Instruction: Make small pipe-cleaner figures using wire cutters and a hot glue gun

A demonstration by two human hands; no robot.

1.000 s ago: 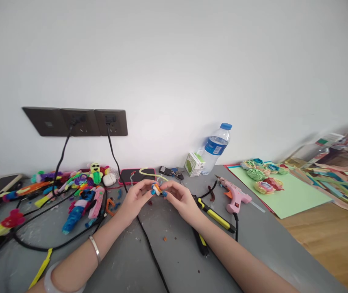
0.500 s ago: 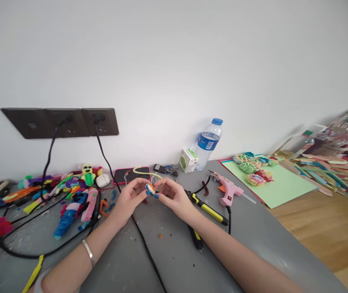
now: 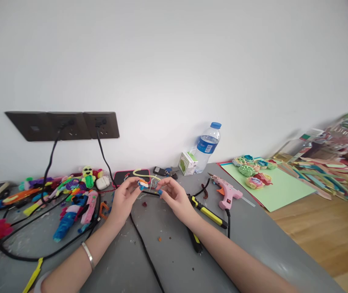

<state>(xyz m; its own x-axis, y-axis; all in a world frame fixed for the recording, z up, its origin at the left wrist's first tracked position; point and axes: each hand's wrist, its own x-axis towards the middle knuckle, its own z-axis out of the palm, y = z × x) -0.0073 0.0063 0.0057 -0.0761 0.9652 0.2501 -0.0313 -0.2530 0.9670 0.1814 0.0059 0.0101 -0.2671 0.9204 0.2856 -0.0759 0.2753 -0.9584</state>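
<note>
Between the thumb and fingers of my left hand (image 3: 125, 198) is a small orange-and-white piece (image 3: 143, 184), which looks like bent pipe cleaner. My right hand (image 3: 176, 200) is just to its right, apart from it, with thumb and fingers curved and a gap between them. Behind the hands a pale yellow pipe cleaner (image 3: 138, 173) arches over a pink-edged phone (image 3: 120, 177). Yellow-and-black pliers (image 3: 209, 214) lie partly under my right forearm. A bent orange pipe cleaner (image 3: 103, 209) lies left of my left hand.
Colourful pipe-cleaner figures (image 3: 73, 211) and black cables (image 3: 145, 248) spread over the left and middle. A pink glue gun (image 3: 229, 194), a water bottle (image 3: 206, 150) and a small box (image 3: 187, 163) stand or lie to the right. Paper flowers (image 3: 255, 181) rest on green paper (image 3: 286, 193).
My hands have moved apart. The orange-and-white piece has gone left and slightly up with my left hand, and my right hand has come off it.
</note>
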